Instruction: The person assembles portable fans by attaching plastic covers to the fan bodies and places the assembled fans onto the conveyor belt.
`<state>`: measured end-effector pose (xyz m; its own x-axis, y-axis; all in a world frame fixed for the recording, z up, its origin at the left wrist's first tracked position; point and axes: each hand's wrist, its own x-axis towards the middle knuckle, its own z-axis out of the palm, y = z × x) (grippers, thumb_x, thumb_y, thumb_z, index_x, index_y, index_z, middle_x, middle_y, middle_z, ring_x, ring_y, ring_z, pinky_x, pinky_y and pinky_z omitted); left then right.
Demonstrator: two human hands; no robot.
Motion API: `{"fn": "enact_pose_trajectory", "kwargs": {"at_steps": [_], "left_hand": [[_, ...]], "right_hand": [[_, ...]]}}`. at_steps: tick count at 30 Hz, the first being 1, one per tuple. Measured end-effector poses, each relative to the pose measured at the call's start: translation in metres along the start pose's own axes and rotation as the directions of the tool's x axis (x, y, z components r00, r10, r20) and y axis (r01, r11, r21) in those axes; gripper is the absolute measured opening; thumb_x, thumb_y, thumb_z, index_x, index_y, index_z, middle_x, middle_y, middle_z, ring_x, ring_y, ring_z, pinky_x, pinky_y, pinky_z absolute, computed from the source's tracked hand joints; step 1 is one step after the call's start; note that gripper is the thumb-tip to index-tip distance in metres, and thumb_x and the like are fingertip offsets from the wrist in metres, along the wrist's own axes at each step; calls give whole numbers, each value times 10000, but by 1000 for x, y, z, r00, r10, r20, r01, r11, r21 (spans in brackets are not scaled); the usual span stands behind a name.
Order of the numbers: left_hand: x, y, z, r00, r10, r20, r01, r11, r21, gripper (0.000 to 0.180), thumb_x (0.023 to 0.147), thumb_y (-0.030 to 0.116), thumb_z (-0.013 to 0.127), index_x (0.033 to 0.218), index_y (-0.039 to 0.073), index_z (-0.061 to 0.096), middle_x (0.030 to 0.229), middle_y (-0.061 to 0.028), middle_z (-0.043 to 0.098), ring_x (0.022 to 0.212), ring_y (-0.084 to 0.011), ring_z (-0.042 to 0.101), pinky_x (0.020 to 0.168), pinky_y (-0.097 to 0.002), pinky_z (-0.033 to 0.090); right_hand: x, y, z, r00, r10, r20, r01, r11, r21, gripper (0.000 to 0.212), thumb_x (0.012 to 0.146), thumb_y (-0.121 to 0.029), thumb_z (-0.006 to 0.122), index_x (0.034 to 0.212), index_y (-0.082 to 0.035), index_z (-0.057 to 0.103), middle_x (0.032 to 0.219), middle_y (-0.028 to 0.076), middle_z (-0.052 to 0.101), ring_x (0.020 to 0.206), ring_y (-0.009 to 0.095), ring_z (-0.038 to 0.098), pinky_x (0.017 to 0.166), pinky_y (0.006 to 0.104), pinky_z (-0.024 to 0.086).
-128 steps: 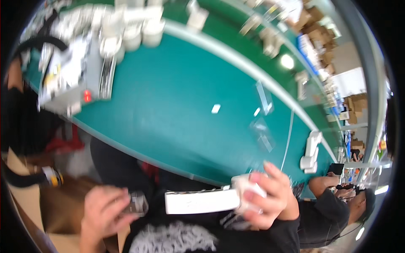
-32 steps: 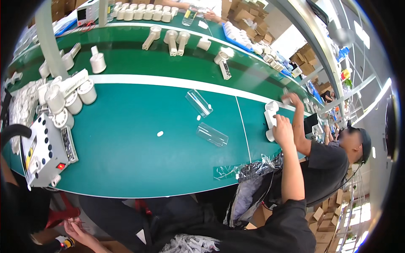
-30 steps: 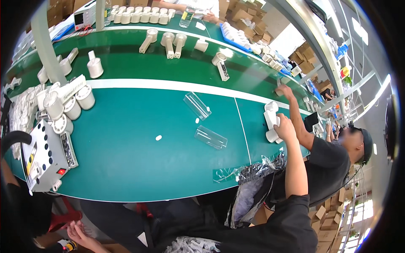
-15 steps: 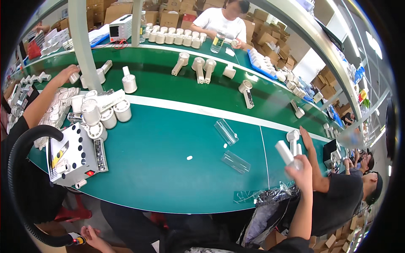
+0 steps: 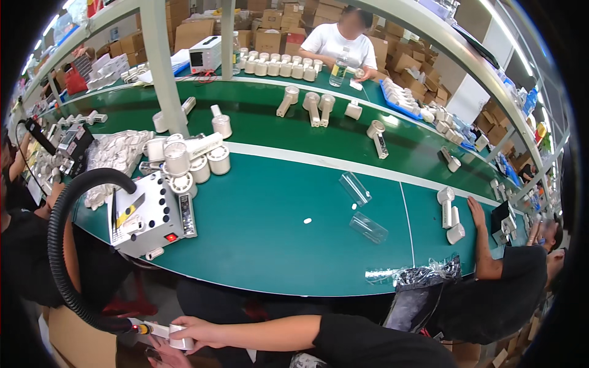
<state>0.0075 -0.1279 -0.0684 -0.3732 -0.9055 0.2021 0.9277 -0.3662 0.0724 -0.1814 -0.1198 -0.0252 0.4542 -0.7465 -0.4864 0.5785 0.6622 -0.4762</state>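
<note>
At the lower left, my right hand point(image 5: 193, 333) is closed around a white handheld device point(image 5: 179, 338) with a round head and a straight handle. Its handle lies against the tip of a black corrugated hose point(image 5: 56, 245), where a yellow ring and a red light show. Just below the device is my left hand point(image 5: 170, 354), fingers stretched out and apart; whether they touch the device is unclear. My right forearm crosses from the lower right, in front of the green table's point(image 5: 276, 257) near edge.
A white-topped box point(image 5: 144, 211) with a red switch stands on the table's left, beside stacked white devices point(image 5: 178, 161). Two clear plastic covers point(image 5: 368, 227) lie right of centre. A black plastic bag point(image 5: 423, 294) hangs at the near edge. A co-worker's hand point(image 5: 477, 211) rests at right.
My right hand has swung from the table's right side to the lower left, carrying the white device to the hose tip beside my left hand. The left co-worker's reaching arm has drawn back.
</note>
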Motion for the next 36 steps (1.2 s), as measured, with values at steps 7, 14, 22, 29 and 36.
{"fn": "enact_pose_trajectory", "kwargs": {"at_steps": [7, 14, 22, 29, 36], "left_hand": [[1, 32, -23, 991, 82, -107, -103, 973, -208, 526, 834, 226, 687, 1289, -4, 558, 1294, -159, 599, 1157, -323, 589, 988, -410, 482], [-40, 34, -30, 880, 24, -475, 218, 868, 447, 384, 896, 297, 574, 1210, 85, 513, 1091, -57, 599, 953, -185, 623, 755, -388, 586], [-19, -67, 83, 849, -242, -470, 367, -371, 853, 399, 690, 77, 844, 1041, 8, 666, 857, -65, 666, 756, -143, 655, 691, -276, 530], [16, -117, 161, 669, -622, -406, -63, -592, 803, 604, 661, 329, 892, 1133, 34, 657, 988, -129, 685, 845, -251, 696, 740, -344, 551], [86, -149, 240, 830, -519, 204, -297, -102, 950, 974, 781, 619, 722, 1444, -15, 397, 1481, -268, 395, 1386, -385, 389, 1130, -450, 305]], "right_hand": [[48, 15, 4, 645, -532, 549, 528, -208, -823, 691, 765, -167, 778, 1338, 12, 436, 1242, 156, 586, 1131, 282, 588, 934, 361, 484], [-15, -4, -21, 919, -385, 83, 385, 833, -397, 656, 797, -122, 778, 1373, -54, 471, 1216, 95, 602, 1115, 173, 586, 946, 305, 485], [-207, -59, -62, 896, -324, 305, 416, 366, -833, 640, 771, -103, 729, 1361, -49, 488, 1304, 152, 556, 1199, 313, 552, 1021, 394, 437], [-261, -57, -82, 904, -276, 327, 423, 461, -780, 648, 767, -87, 731, 1363, -35, 482, 1315, 143, 554, 1205, 289, 552, 1022, 372, 432], [-238, 19, -113, 841, -475, 258, 381, 859, 342, 851, 709, -193, 828, 1409, -4, 382, 1386, 181, 502, 1298, 299, 496, 1096, 442, 372]]}}
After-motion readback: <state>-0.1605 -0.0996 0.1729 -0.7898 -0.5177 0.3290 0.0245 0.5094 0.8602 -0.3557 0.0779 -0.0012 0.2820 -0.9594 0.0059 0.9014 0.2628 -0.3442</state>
